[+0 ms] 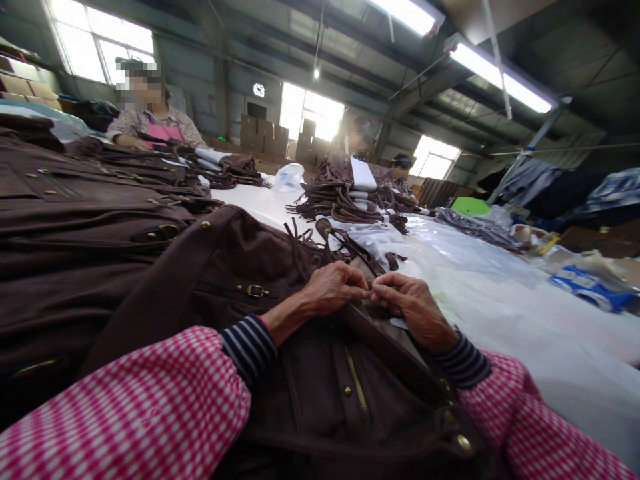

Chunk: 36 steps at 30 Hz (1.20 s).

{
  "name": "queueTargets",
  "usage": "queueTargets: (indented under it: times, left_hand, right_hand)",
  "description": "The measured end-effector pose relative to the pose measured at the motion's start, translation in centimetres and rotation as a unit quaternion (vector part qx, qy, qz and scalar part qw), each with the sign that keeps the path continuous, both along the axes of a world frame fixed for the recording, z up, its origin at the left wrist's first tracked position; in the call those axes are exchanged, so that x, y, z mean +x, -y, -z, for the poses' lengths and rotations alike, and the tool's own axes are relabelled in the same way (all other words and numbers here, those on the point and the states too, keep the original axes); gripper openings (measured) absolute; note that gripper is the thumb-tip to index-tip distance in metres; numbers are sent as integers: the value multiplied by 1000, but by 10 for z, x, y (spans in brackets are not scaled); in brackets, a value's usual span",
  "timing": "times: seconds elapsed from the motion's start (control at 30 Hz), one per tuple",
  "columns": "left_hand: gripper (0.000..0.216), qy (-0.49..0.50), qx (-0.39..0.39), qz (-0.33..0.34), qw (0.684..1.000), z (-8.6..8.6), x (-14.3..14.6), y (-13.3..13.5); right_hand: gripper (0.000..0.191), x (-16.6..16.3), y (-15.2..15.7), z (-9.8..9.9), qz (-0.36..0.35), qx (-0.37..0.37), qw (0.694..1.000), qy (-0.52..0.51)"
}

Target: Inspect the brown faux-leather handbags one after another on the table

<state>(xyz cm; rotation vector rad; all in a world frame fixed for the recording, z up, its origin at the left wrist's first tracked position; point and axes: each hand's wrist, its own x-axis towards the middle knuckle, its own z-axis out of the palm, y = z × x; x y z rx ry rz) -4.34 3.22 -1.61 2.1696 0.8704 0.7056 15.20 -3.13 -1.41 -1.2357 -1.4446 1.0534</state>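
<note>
A dark brown jacket (320, 393) with brass snaps, a small buckle and a brass zip (357, 377) lies spread in front of me. Over its opened front edge, my left hand (336, 288) and my right hand (411, 303) meet with fingertips almost touching. Both pinch at something too small to make out. A greyish lining (395, 328) shows beneath my right hand, with a small white tag (399, 323) beside the fingers. Just beyond my hands, dark straps (345, 240) lie at the jacket's top.
More brown jackets (75, 200) are piled to my left. Ahead, a stack of folded brown garments (345, 193) stands on the white table (480, 293). Clear plastic (450, 243) and a blue-and-white package (590, 287) lie at right. A co-worker (155, 123) sits across the table.
</note>
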Motion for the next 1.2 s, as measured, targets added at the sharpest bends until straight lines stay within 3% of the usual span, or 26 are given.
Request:
queueTargets:
  times: [0.37, 1.03, 1.2]
  left_hand:
    - [20, -5, -10, -3, 1000, -3, 0, 3]
    - [16, -14, 38, -56, 998, 1, 4, 12]
    - [17, -46, 63, -59, 995, -5, 4, 11]
  right_hand:
    - [30, 1, -3, 3, -14, -1, 1000, 13]
    - [31, -3, -9, 11, -12, -39, 999, -23]
    - [30, 0, -5, -8, -22, 10, 1000, 18]
